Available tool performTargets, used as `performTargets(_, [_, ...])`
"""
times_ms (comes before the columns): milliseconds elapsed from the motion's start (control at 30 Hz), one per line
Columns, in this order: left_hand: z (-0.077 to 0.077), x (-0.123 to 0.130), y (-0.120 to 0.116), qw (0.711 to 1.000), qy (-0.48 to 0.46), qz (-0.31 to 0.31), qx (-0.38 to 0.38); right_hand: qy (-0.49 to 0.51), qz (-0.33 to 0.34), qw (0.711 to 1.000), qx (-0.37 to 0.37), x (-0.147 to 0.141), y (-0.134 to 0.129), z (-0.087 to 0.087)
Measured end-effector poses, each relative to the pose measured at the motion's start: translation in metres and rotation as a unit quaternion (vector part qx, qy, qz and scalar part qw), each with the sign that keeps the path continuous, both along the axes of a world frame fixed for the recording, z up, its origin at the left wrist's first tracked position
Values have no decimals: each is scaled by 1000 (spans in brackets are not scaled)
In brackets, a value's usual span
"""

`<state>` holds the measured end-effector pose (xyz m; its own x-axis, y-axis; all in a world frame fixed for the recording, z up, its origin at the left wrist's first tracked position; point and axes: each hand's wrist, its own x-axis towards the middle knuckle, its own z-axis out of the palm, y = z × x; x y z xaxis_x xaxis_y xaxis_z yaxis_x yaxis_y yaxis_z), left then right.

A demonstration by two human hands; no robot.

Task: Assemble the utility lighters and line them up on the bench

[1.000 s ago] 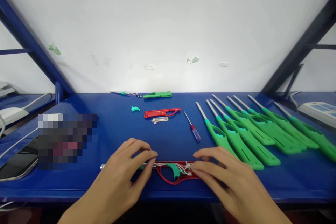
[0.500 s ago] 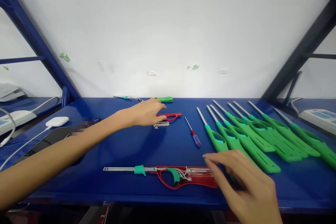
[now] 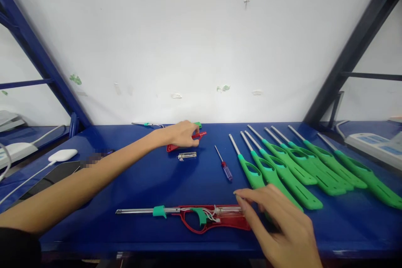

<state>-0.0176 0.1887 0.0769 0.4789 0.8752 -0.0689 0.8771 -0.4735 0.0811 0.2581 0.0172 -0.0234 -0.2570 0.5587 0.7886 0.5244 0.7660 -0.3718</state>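
Note:
My left hand [image 3: 182,133] reaches to the back of the table, its fingers closed round a red lighter half-shell [image 3: 172,148]. Just in front of that hand lies a small clear fuel tank [image 3: 187,155]. Along the front edge rests an opened red gas lighter [image 3: 207,222], its metal tube, green trigger, white wires and clear tank exposed. My right hand [image 3: 279,226] hovers at its handle end, thumb and index fingertips pinched together; anything between them is too small to make out. A screwdriver [image 3: 226,171] with a purple handle lies between the hands.
Several green gas lighters [image 3: 289,176] lie in a row on the right. Behind my left hand are a thin metal lighter tube [image 3: 141,124] with wires and a partly hidden green piece [image 3: 199,124]. A white charger [image 3: 63,155] with cable sits left.
My left hand has closed on the red half-shell and lifted or shifted it slightly. My right hand keeps its pinch by the opened lighter. The whole view has shifted a little.

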Motion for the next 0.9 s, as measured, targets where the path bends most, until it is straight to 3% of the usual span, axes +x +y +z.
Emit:
performTargets(167, [50,-6,-48,981,-162,12,109,29,-19,999,-5,0,-2,1])
performTargets(233, [59,-5,-78,965,-236,-1,117,44,-22,999,-21,0,-4,3])
performTargets(267, [59,-2,-94,939,-330,-9,98,53,-24,998,-31,0,-6,5])
performTargets(333, [51,6,-125,883,-464,-6,71,69,-22,996,-53,1,-12,9])
performTargets(433, [27,21,-162,803,-594,8,37,61,14,993,-95,3,-22,14])
performTargets(533, [1,33,-186,762,-647,24,4,40,66,990,-119,3,-27,14])
performTargets(633, [-20,36,-199,725,-688,39,0,26,67,989,-128,3,-24,11])
performTargets(700, [-30,32,-203,718,-693,52,-23,22,35,991,-129,4,-20,9])
performTargets(767, [-37,25,-205,736,-672,72,-47,17,9,993,-120,8,-15,9])
performTargets(900, [-47,1,-203,828,-549,111,-20,-8,1,996,-88,17,-8,11])
